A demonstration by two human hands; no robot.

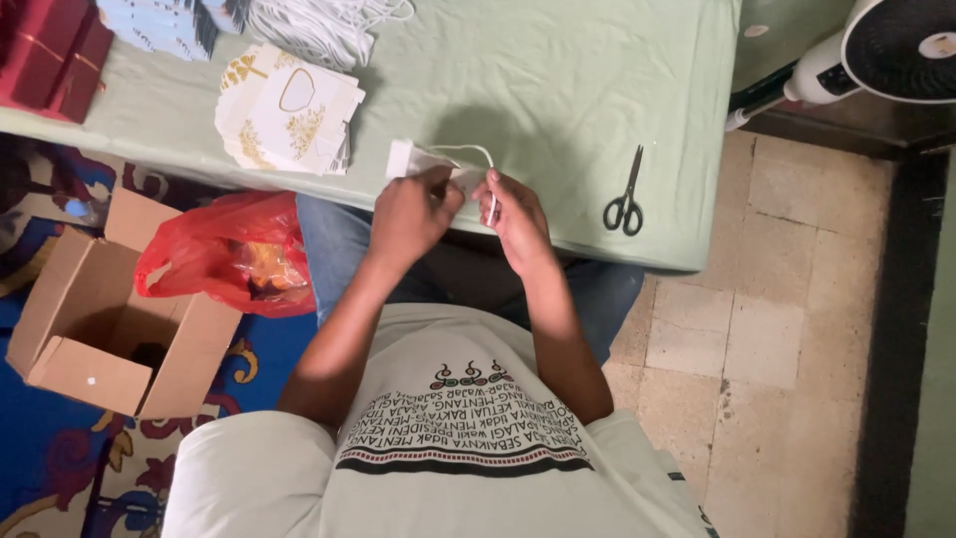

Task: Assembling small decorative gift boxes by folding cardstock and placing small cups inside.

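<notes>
Hands at the table's near edge: my left hand (410, 214) and right hand (515, 217) pinch a small white paper bag (413, 159) and its cord (476, 151); a careless tug could tear it.

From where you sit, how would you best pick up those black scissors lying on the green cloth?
Probably by the handle loops. The scissors lie flat and closed on the green cloth, loops toward the table's near edge, blades pointing away. Coming from above with the right hand, the nearer one, fingers could hook the loops and stay off the blades.
</notes>
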